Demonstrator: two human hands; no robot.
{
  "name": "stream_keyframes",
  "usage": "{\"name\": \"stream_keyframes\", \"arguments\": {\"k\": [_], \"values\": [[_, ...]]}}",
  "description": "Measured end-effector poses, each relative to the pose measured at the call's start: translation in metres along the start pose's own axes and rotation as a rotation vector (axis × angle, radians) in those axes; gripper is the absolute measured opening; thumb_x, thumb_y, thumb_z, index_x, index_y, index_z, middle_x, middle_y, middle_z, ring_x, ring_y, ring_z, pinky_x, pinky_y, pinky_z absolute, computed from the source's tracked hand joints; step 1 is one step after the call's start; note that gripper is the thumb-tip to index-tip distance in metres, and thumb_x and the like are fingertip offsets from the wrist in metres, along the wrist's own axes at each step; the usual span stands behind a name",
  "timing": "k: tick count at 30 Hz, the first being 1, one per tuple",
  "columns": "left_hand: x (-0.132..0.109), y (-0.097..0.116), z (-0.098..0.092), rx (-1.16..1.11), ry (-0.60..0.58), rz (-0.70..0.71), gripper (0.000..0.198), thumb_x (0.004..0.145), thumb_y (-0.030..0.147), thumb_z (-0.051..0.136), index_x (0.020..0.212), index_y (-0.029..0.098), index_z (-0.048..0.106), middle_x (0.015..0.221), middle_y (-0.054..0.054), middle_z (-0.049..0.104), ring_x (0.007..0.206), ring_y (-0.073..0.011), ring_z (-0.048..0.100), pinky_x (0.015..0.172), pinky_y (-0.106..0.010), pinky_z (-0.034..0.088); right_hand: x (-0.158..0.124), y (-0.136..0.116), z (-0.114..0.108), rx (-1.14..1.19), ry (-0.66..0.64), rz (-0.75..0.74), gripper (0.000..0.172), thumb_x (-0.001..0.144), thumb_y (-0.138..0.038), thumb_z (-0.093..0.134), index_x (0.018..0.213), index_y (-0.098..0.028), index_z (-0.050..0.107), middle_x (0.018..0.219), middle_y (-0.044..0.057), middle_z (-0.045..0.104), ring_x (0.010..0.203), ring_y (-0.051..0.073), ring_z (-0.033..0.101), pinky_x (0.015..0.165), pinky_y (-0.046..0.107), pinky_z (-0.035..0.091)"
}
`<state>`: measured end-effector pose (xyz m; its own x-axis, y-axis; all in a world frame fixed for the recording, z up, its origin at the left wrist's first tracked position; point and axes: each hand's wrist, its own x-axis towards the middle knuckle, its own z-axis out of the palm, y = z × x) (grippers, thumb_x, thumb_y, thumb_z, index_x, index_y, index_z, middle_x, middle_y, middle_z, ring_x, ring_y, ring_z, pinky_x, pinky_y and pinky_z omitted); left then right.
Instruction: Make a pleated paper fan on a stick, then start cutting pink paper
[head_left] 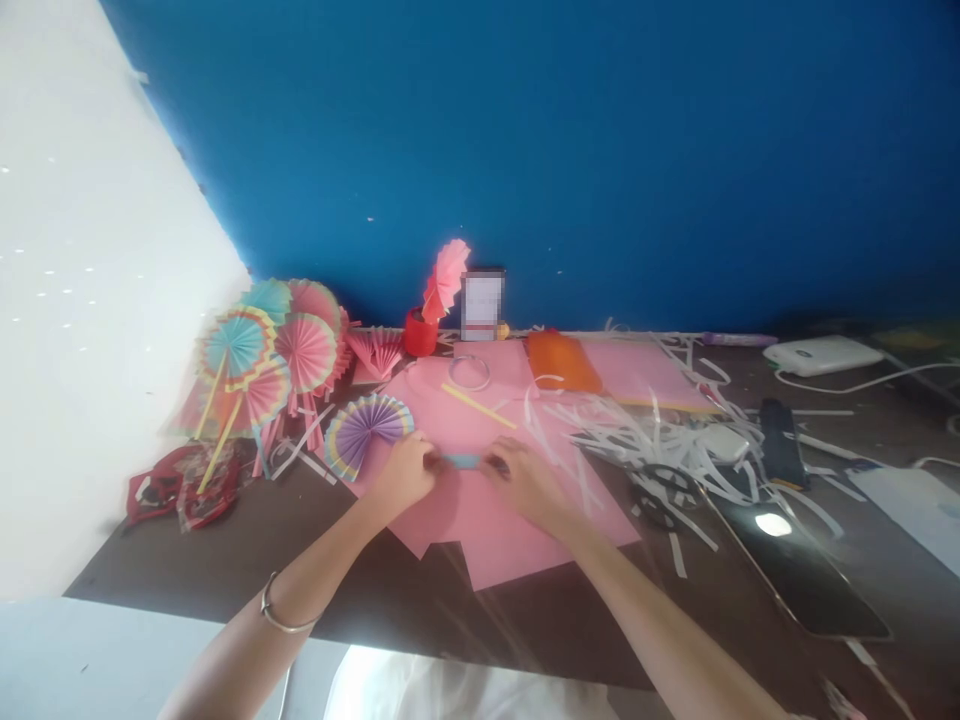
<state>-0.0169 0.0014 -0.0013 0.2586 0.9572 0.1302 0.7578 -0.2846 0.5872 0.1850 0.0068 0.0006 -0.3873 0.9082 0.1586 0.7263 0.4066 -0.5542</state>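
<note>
Between my two hands a narrow blue strip, probably paper, [460, 461] is held level above pink paper sheets [480, 545]. My left hand [411, 468] pinches its left end, and my right hand [519, 478] grips the right end. Just left of my left hand lies a pleated purple paper fan [367, 432] with a yellow and blue edge. A thin yellow stick [478, 406] rests on the pink sheets beyond my hands. My fingertips are partly hidden and slightly blurred.
Finished paper fans on sticks [240, 345] stand at the left. A red cup [420, 334] holds a pink fan. White paper strips [622, 435] are heaped right of the sheets, near black-handled scissors [664, 495] and a large phone [802, 570]. An orange packet [564, 362] lies toward the wall.
</note>
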Motion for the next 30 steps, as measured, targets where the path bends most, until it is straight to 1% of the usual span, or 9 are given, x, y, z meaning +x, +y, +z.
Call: {"name": "stream_keyframes", "arguments": {"k": [3,6,11,14,18,20,23,26,30], "values": [[0.001,0.001,-0.001,-0.042,0.004,-0.029,0.015,0.073,0.014,0.057,0.059,0.015,0.058,0.069,-0.003,0.053,0.066,-0.0141,0.05,0.061,-0.027,0.037,0.001,0.0,0.002,0.005,0.02,0.023,0.009,0.078,-0.021,0.051,0.069,-0.02,0.051,0.074,0.002,0.059,0.068,0.015,0.053,0.062,0.027,0.039],[0.002,0.001,-0.001,-0.058,0.006,-0.05,0.014,0.073,0.016,0.057,0.058,0.015,0.059,0.068,-0.003,0.055,0.066,-0.014,0.05,0.061,-0.027,0.037,0.001,-0.001,0.004,-0.021,0.045,0.003,0.014,0.08,-0.026,0.051,0.067,-0.02,0.05,0.071,0.001,0.058,0.065,0.015,0.052,0.061,0.027,0.038],[0.002,-0.002,-0.003,-0.14,-0.028,-0.123,0.011,0.07,0.018,0.06,0.06,0.015,0.063,0.065,-0.003,0.06,0.062,-0.0139,0.054,0.058,-0.026,0.038,0.0,-0.004,0.005,-0.07,0.082,-0.019,0.02,0.085,-0.026,0.046,0.066,-0.02,0.05,0.072,0.002,0.058,0.069,0.016,0.053,0.063,0.028,0.037],[0.002,-0.004,-0.004,-0.151,-0.035,-0.138,0.011,0.071,0.021,0.061,0.061,0.015,0.064,0.065,-0.003,0.061,0.061,-0.0141,0.055,0.058,-0.026,0.038,0.0,-0.005,0.007,-0.172,0.086,-0.025,0.021,0.087,-0.025,0.045,0.067,-0.02,0.051,0.074,0.003,0.059,0.07,0.017,0.053,0.064,0.028,0.035],[0.002,-0.006,-0.002,-0.087,-0.037,-0.124,0.017,0.073,0.02,0.056,0.058,0.015,0.06,0.064,-0.003,0.058,0.062,-0.0138,0.052,0.057,-0.025,0.036,0.002,-0.004,0.01,-0.338,0.098,-0.07,0.025,0.089,-0.024,0.042,0.067,-0.019,0.052,0.072,0.005,0.06,0.07,0.019,0.053,0.064,0.031,0.033],[0.002,-0.007,0.0,-0.053,-0.014,-0.121,0.017,0.073,0.018,0.055,0.056,0.015,0.057,0.066,-0.003,0.056,0.065,-0.0141,0.052,0.059,-0.026,0.037,0.002,-0.004,0.012,-0.378,0.099,-0.089,0.026,0.09,-0.025,0.041,0.067,-0.019,0.052,0.071,0.006,0.06,0.071,0.02,0.053,0.064,0.031,0.032],[0.001,-0.006,0.003,-0.001,0.033,-0.122,0.016,0.073,0.015,0.055,0.057,0.014,0.053,0.07,-0.003,0.052,0.066,-0.014,0.05,0.062,-0.027,0.038,0.003,-0.005,0.012,-0.403,0.09,-0.076,0.026,0.09,-0.027,0.043,0.067,-0.019,0.053,0.073,0.006,0.061,0.071,0.02,0.053,0.064,0.031,0.031],[-0.001,-0.005,0.005,0.032,0.046,-0.095,0.015,0.073,0.014,0.054,0.059,0.015,0.05,0.071,-0.003,0.048,0.067,-0.0141,0.049,0.064,-0.028,0.039,0.003,-0.007,0.01,-0.411,0.075,-0.048,0.024,0.089,-0.029,0.046,0.069,-0.019,0.054,0.074,0.006,0.061,0.072,0.02,0.054,0.064,0.031,0.031],[-0.004,-0.007,0.009,0.063,0.058,-0.039,0.015,0.075,0.009,0.051,0.062,0.016,0.046,0.073,-0.003,0.046,0.075,-0.0162,0.05,0.069,-0.029,0.042,0.002,-0.012,0.007,-0.425,0.059,-0.041,0.023,0.088,-0.03,0.048,0.069,-0.019,0.053,0.075,0.005,0.062,0.072,0.02,0.054,0.065,0.031,0.031]]}}
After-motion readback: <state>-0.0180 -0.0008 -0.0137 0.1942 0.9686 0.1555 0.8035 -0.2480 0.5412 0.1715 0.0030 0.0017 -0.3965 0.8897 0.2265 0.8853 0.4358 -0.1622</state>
